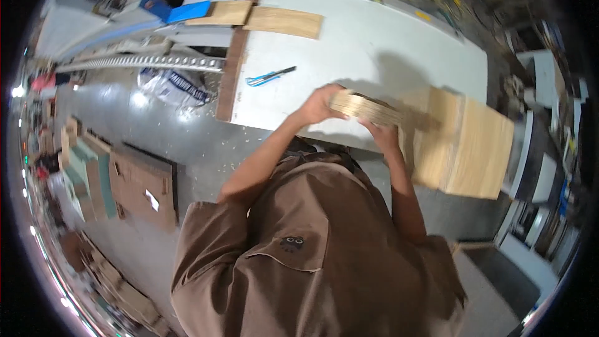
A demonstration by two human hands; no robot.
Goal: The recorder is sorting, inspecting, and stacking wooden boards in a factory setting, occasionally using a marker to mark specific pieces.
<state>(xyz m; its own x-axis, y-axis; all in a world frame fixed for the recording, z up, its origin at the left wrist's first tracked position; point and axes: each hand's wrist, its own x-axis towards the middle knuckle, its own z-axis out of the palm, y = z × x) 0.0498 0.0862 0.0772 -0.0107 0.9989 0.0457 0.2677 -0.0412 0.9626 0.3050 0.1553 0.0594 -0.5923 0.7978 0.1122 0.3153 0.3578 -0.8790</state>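
Between both hands I hold a stack of thin wooden boards (pixel 365 107) above the near edge of the white table (pixel 349 43). My left hand (pixel 320 105) wraps the stack's left end, its thumb along the near side. My right hand (pixel 382 134) grips the near side toward the right end; some of its fingers are hidden beneath or behind the boards. Right of my hands, larger stacks of pale wooden boards (pixel 480 150) lie at the table's right end. A blue utility knife (pixel 270 77) rests on the white surface left of my hands.
Two wooden boards (pixel 284 22) lie end to end at the far left, beside a blue piece (pixel 189 11). A roller conveyor (pixel 150 62) meets the table's left side. Flat cardboard (pixel 143 184) and a printed bag (pixel 173 87) are on the floor at left.
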